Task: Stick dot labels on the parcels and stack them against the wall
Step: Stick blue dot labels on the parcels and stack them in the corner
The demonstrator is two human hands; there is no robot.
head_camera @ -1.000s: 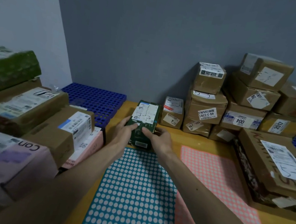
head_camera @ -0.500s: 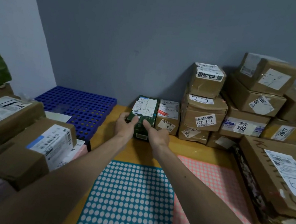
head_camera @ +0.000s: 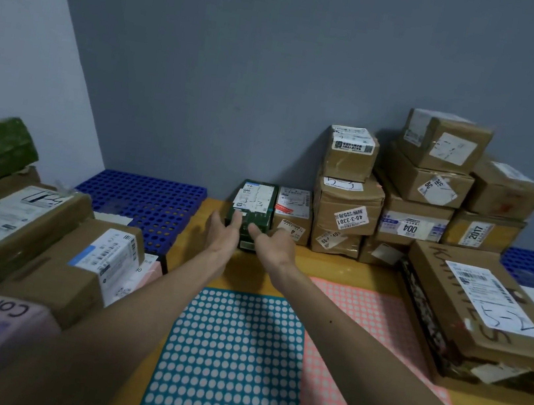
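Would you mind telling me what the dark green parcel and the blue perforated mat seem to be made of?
Green parcel: probably printed cardboard, fairly dull finish; crisp box edges, paper label on top. Blue mat: likely moulded plastic; uniform colour, regular grid of holes.

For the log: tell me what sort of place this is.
Probably a parcel sorting room: labelled cardboard parcels stacked against the wall, dot-label sheets on the table, blue plastic pallets beside it.
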